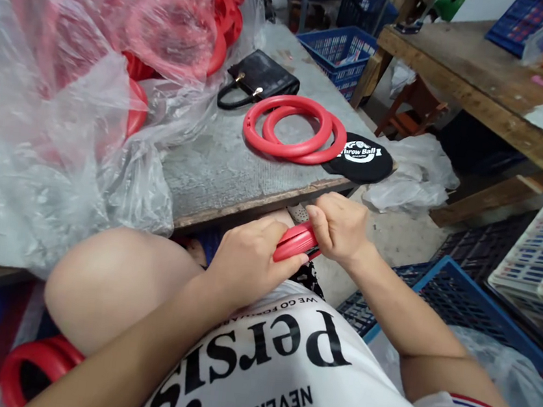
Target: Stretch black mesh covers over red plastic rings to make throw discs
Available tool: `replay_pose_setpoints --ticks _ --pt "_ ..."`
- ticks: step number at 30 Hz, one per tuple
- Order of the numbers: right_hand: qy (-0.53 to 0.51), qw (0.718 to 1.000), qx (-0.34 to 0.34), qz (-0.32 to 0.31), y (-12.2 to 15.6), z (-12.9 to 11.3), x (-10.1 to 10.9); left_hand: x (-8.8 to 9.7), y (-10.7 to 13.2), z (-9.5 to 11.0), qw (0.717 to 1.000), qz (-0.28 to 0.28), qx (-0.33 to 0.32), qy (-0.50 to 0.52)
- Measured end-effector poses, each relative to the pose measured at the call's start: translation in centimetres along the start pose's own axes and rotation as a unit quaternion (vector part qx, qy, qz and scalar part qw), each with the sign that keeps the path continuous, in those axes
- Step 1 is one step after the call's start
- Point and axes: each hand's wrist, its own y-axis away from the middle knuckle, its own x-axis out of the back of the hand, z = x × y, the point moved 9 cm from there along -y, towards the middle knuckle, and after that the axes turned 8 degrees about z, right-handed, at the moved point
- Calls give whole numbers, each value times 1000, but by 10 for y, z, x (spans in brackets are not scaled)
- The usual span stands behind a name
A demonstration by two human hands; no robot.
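In front of my shirt, both hands grip a red plastic ring (pixel 294 241) seen nearly edge-on, with a seam or gap along its side. My left hand (pixel 248 259) is closed round its left part, thumb on the near side. At the other end, my right hand (pixel 340 227) is a fist pressed on it. A bit of black shows below the ring; I cannot make out what it is. Beyond my hands, two red rings (pixel 285 149) overlap on the grey table (pixel 215 177), beside a black fabric disc (pixel 367 165) with white "Throw Ball" print.
A clear plastic bag (pixel 85 117) of red rings covers the table's left side, near a black handbag (pixel 266 75). More red rings (pixel 33 359) lie low at left. Blue crates (pixel 338 44) stand behind; a blue crate (pixel 458 283) and white crate (pixel 542 241) are at right.
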Motion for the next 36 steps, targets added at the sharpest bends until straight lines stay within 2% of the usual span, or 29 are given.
replay_pose_setpoints --ticks 3,7,10,14,17,21,23,26,28,31,36 --pt "-2 1000 -30 3 -1 13 -3 -4 -11 -2 999 -16 16 -25" --pt "8 997 -73 -40 -4 21 -5 -4 -22 -2 997 -40 31 -55" --pt "4 997 -52 -65 -6 6 -4 -4 -20 2 998 -45 24 -49" --pt "26 998 -16 -48 -6 -11 -5 -6 -12 5 999 -35 9 -21" --pt "25 998 -21 -45 -8 -9 -15 -9 -15 0 998 -42 21 -38" --pt "21 997 -53 -46 -12 8 -25 -12 -24 -10 995 -56 58 -52" --pt "15 996 -82 -40 -12 19 -23 -11 -22 -12 997 -41 52 -27" --pt "-2 991 -136 -16 -6 37 -11 -3 -9 -10 999 37 9 30" --pt "-14 989 -149 -14 -1 40 -3 2 4 -11 994 87 -13 64" --pt "-23 993 -113 -40 -1 27 5 6 14 -9 990 108 -29 88" --pt "10 997 -9 -78 -9 -12 9 10 14 2 992 89 -29 82"
